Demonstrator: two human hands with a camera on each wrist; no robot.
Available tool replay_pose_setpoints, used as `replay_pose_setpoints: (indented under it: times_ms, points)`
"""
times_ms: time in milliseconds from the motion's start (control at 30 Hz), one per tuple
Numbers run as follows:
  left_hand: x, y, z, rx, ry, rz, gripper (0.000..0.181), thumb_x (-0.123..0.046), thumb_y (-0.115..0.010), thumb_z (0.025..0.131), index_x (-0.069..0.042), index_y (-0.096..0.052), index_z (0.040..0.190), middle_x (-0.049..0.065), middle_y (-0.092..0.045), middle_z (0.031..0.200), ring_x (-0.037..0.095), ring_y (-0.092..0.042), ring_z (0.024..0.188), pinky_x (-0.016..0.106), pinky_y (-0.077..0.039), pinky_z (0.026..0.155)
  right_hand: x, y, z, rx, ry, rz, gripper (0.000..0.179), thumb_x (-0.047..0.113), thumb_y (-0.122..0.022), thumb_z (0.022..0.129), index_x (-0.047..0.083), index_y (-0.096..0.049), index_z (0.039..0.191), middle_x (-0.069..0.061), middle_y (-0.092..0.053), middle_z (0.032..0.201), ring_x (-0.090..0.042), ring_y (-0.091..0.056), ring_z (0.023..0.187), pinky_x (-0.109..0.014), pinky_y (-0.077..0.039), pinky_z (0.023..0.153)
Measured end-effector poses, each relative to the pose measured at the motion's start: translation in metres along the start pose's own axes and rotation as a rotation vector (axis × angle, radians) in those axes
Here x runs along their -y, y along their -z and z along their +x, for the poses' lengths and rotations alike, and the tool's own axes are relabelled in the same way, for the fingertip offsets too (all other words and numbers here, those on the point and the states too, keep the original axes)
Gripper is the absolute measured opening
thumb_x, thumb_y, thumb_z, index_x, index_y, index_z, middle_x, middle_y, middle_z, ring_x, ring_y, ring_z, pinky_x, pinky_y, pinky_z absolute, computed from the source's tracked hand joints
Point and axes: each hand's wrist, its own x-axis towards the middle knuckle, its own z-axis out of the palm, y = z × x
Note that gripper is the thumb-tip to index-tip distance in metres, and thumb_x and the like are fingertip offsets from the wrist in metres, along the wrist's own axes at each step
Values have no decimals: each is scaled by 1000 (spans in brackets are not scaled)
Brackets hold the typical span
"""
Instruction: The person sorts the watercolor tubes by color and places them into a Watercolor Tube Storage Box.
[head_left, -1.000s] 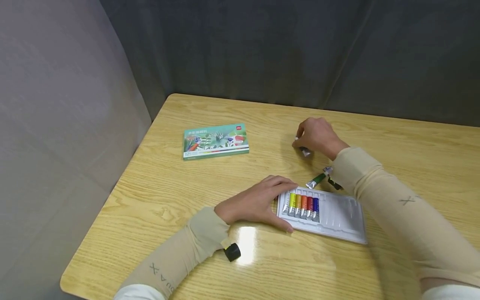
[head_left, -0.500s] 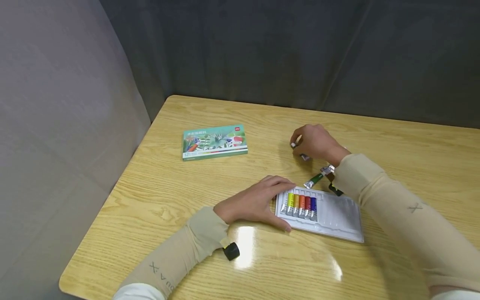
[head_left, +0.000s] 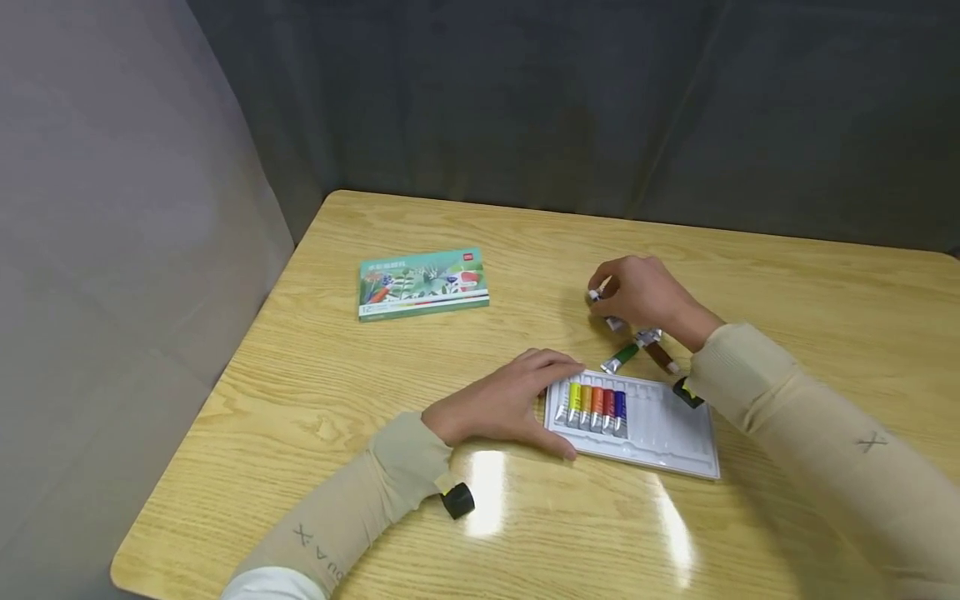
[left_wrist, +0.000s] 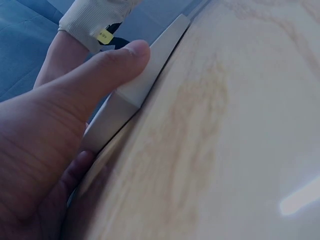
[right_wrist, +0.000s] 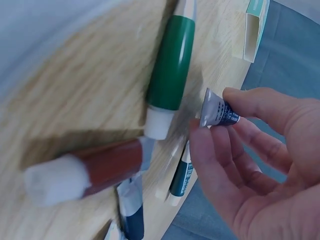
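Note:
My left hand holds the left end of a white plastic paint tray, thumb along its near edge and fingers at the far edge. Several paint tubes, yellow through red to blue, fill the tray's left slots. Beyond the tray, my right hand pinches a small dark paint tube with a silver crimped end between thumb and fingers. Loose on the table below that hand lie a green tube, a brown tube and a dark teal tube.
A green paint box with a floral print lies at the back left of the wooden table. Dark cloth hangs behind the table, and grey cloth stands on the left. Wrist cameras sit on both sleeves.
My right hand has drawn slightly nearer and to the right with the dark tube, uncovering more of the brown one. The left hand stays on the tray. The head view has shifted a little.

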Motion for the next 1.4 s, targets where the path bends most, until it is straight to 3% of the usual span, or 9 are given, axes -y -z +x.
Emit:
replay_pose_setpoints:
  times_ms: [233, 567, 967, 1400]
  points:
    - [0, -1, -1, -9, 2, -2, 109, -68, -84, 74, -25, -36, 162, -8, -38, 163, 11, -36, 150, 32, -37, 125, -3, 1, -14, -9, -31, 27, 35, 27, -79, 91, 9, -72, 121, -17, -74, 113, -25, -64, 87, -29, -52, 66]
    - [-2, -1, -1, -14, 6, -5, 107, -66, -85, 74, -24, -38, 161, -8, -39, 162, 12, -36, 149, 33, -38, 125, 1, -3, -42, 14, -29, 133, 34, 27, -80, 90, 9, -68, 116, -14, -71, 108, -14, -70, 66, -29, -54, 58]
    - [-2, -1, -1, -9, 16, -20, 108, -67, -84, 74, -26, -36, 162, -8, -38, 164, 12, -36, 150, 35, -38, 125, 0, -10, -72, 1, -30, 211, 31, 27, -80, 90, 9, -69, 112, -11, -71, 102, -13, -71, 70, -27, -58, 61]
    - [-4, -1, 0, -6, 16, -23, 109, -67, -84, 74, -24, -37, 162, -5, -38, 164, 14, -37, 150, 37, -38, 125, -13, -23, -106, -26, -33, 249, 35, 29, -81, 89, 9, -70, 114, -9, -73, 97, -13, -70, 70, -26, -52, 61]
